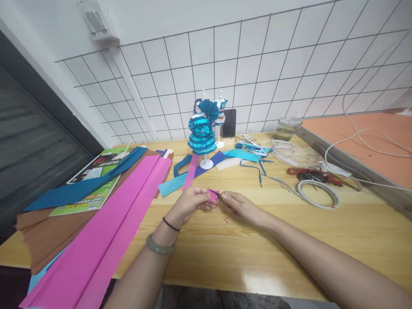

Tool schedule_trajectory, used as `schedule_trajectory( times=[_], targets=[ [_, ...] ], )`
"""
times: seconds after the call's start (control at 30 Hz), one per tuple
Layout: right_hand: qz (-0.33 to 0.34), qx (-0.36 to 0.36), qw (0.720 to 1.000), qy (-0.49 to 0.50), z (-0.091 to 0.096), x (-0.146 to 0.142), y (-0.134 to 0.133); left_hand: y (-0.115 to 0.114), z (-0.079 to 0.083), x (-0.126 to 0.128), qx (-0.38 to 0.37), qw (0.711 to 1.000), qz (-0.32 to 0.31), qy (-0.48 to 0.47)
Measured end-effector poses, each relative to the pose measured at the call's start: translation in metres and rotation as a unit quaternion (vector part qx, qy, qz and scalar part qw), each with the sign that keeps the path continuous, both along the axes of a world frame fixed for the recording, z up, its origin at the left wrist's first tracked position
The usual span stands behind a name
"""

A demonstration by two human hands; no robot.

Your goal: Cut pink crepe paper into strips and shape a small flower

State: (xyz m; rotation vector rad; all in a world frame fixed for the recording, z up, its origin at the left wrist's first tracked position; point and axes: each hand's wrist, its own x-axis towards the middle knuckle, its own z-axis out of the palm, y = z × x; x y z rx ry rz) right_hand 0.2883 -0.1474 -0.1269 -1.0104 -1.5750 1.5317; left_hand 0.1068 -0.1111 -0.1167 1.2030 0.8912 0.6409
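Note:
Between the fingers of my left hand is a small piece of pink paper with a scalloped, petal-like edge. My right hand is closed on a small pair of scissors, whose dark blades lie against the pink piece. Most of the scissors' handles are hidden by my fingers. A tiny pink scrap rests on the table just below my hands. Beyond them stands a small dress form in a pleated teal paper dress with fan-shaped rosettes, on a white round base.
Long pink paper sheets, brown paper, a teal strip and a magazine lie left. Behind are a second dress form and a phone. A tape roll, cables and a lidded cup are right.

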Motion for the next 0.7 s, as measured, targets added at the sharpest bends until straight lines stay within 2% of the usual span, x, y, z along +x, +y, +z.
schedule_trajectory(
  times=[0.33,0.7],
  targets=[
    [-0.01,0.008,1.0,-0.025,-0.0019,0.0004,-0.0001,-0.0017,0.0041,0.0012,-0.016,1.0,0.015,-0.017],
    [0.003,-0.019,1.0,0.023,-0.0054,0.001,-0.0012,-0.0013,0.0042,-0.0011,-0.025,0.998,0.027,-0.058]
  ],
)
